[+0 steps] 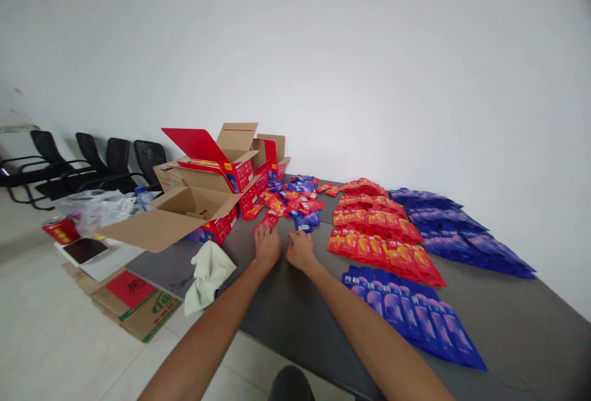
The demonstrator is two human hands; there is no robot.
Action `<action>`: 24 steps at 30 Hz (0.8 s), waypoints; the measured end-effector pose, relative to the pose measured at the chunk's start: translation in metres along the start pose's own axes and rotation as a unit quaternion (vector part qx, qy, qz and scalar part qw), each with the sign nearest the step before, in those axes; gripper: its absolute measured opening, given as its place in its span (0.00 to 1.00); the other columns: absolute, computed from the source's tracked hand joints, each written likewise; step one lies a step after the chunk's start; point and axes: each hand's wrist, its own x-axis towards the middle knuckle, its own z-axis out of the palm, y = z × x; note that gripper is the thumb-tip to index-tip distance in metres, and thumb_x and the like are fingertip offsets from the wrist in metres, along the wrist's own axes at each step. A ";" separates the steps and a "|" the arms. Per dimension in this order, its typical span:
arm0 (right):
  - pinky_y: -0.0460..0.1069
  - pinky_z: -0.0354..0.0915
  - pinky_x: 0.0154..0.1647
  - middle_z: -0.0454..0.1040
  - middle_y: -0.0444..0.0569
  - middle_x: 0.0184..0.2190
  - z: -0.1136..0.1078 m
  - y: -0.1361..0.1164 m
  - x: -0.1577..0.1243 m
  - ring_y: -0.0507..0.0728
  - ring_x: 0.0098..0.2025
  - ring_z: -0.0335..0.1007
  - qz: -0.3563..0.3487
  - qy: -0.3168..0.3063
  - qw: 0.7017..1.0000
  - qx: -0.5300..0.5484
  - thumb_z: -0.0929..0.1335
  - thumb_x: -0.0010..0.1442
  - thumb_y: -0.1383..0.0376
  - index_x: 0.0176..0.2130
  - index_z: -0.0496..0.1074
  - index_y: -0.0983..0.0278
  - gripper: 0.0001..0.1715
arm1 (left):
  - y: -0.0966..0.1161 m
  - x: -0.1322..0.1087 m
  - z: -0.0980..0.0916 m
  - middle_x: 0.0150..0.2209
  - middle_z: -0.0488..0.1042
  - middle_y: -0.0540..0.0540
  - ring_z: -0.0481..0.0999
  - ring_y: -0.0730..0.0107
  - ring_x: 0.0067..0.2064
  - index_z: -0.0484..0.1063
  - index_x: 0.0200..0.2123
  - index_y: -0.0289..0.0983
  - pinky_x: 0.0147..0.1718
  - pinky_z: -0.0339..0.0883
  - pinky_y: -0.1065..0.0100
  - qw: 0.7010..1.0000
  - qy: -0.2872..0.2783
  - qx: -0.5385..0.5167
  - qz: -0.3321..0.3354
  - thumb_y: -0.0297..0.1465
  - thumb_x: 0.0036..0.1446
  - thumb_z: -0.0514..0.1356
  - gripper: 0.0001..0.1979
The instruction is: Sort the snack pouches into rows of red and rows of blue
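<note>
My left hand [268,246] rests on the dark table with its fingers closed at the near edge of a small red packet [266,221]. Beside it, a short gap away, my right hand [300,249] lies low on the table. Its fingers are slightly bent and apart, and no held thing shows in them. Just beyond its fingertips lies a small blue packet [302,222]. Further back spreads a loose pile of red and blue packets, with an orange-red packet [276,205] among them.
Overlapping rows of red pouches [369,246] and blue pouches [410,305] lie to the right, with more blue stacks [462,244] behind. Open cartons [203,204] and a pale cloth [210,271] are at left. A phone [86,251], red can [61,229] and chairs [117,156] stand farther left.
</note>
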 end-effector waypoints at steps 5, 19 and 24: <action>0.53 0.59 0.52 0.67 0.55 0.54 0.005 0.003 0.001 0.63 0.55 0.60 0.016 -0.003 1.000 0.003 0.64 0.59 0.66 0.52 0.72 0.60 0.21 | -0.006 0.005 -0.007 0.56 0.68 0.35 0.64 0.50 0.58 0.70 0.53 0.37 0.55 0.58 0.52 0.998 -0.024 -0.023 -0.059 0.36 0.60 0.54 0.20; 0.50 0.59 0.53 0.76 0.55 0.46 -0.009 0.008 -0.013 0.58 0.51 0.69 -0.001 0.006 0.999 0.050 0.64 0.58 0.71 0.45 0.77 0.64 0.17 | 0.001 -0.018 -0.038 0.39 0.77 0.37 0.77 0.61 0.43 0.73 0.41 0.34 0.43 0.66 0.66 0.978 -0.014 -0.182 -0.104 0.29 0.63 0.49 0.13; 0.46 0.62 0.42 0.79 0.50 0.36 -0.018 0.003 -0.029 0.56 0.40 0.74 -0.025 0.006 0.996 0.090 0.63 0.63 0.66 0.36 0.78 0.62 0.14 | 0.004 -0.029 -0.031 0.33 0.78 0.43 0.77 0.67 0.36 0.72 0.33 0.34 0.36 0.69 0.68 0.867 -0.015 -0.451 -0.210 0.24 0.54 0.54 0.07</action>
